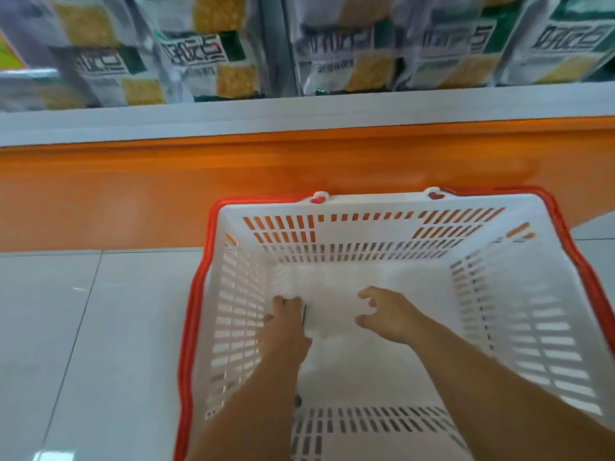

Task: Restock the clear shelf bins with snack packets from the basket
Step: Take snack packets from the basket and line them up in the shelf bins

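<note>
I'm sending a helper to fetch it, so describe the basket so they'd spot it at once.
Look for the long orange shelf base beneath the rows of snack packets. The basket stands on the pale floor tiles in front of it. It is white slotted plastic with a red rim, the only container on the floor in view.

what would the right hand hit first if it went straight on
Probably the white packet on the basket floor, just ahead of the right hand; glare hides depth.
</note>
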